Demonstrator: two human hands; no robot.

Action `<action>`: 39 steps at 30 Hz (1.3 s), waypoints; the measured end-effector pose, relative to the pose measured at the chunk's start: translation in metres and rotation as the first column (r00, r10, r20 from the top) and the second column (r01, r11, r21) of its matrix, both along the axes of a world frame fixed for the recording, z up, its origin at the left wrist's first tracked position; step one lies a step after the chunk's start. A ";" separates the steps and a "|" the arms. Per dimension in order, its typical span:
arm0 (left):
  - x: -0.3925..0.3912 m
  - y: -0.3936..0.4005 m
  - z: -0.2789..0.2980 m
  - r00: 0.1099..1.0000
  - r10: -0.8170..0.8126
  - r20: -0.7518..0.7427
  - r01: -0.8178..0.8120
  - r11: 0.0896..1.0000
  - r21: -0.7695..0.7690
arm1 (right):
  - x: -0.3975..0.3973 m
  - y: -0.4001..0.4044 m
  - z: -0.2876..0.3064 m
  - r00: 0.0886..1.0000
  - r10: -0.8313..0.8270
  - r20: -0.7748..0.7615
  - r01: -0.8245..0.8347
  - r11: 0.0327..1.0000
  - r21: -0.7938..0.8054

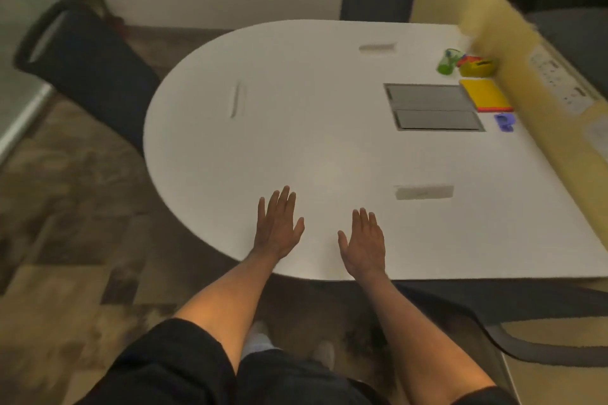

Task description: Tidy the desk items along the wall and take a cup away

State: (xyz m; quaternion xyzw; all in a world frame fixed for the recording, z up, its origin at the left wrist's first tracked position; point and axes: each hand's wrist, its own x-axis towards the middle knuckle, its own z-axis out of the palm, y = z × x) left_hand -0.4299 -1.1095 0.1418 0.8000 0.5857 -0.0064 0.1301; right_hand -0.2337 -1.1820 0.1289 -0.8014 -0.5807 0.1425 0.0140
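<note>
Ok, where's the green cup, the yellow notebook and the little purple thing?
green cup (446, 63): head view, on its side wall.
yellow notebook (483, 93): head view, middle of its cover.
purple thing (504, 121): head view, middle of its top; too blurred to name.

Motion blur smears the green cup (448, 61), the yellow holder (477, 66) and its contents beyond telling.
</note>
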 end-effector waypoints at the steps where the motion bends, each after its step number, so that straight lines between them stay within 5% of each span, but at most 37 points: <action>1: -0.022 -0.003 -0.002 0.999 0.047 0.010 -0.047 0.999 -0.019 | -0.019 0.002 -0.002 1.000 0.030 0.002 -0.030 0.999 -0.016; 12: -0.323 -0.017 -0.024 0.903 0.428 0.024 -0.424 0.901 -0.092 | -0.301 0.049 -0.030 0.940 0.335 -0.071 -0.341 0.935 -0.097; 19: -0.513 0.008 -0.025 0.811 0.585 0.010 -0.584 0.811 -0.030 | -0.497 0.113 -0.033 0.826 0.559 -0.069 -0.562 0.826 -0.034; 27: -0.640 0.073 -0.040 0.727 0.687 -0.023 -0.686 0.727 0.033 | -0.631 0.216 -0.044 0.712 0.699 -0.062 -0.702 0.711 -0.038; 39: -0.773 0.268 -0.043 0.707 0.705 -0.052 -0.704 0.709 0.033 | -0.771 0.441 -0.057 0.702 0.712 -0.034 -0.712 0.700 -0.055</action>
